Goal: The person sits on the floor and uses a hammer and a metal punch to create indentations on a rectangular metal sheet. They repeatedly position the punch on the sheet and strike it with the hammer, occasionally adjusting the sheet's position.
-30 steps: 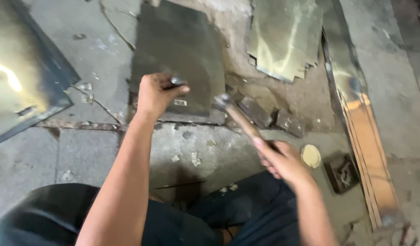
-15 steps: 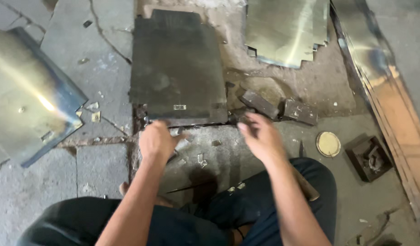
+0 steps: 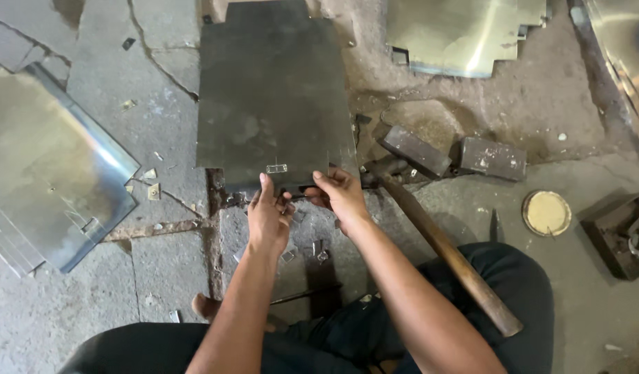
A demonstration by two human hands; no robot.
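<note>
On floor | 2 hands grip 1 dark sheet | 1 hammer

Dark metal sheet dull, matt, smudged. Side metal sheets shiny, reflective. Floor rough cracked concrete, dusty. Hammer handle worn wood. Metal blocks rusty, matt. Round lid pale yellow, smooth.

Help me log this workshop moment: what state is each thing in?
Dark metal sheet: flat on floor, near edge held by both hands.
Left hand: fingers on sheet edge.
Right hand: pinching sheet edge.
Hammer: lying on floor, unheld.
Round lid: lying flat.
</note>
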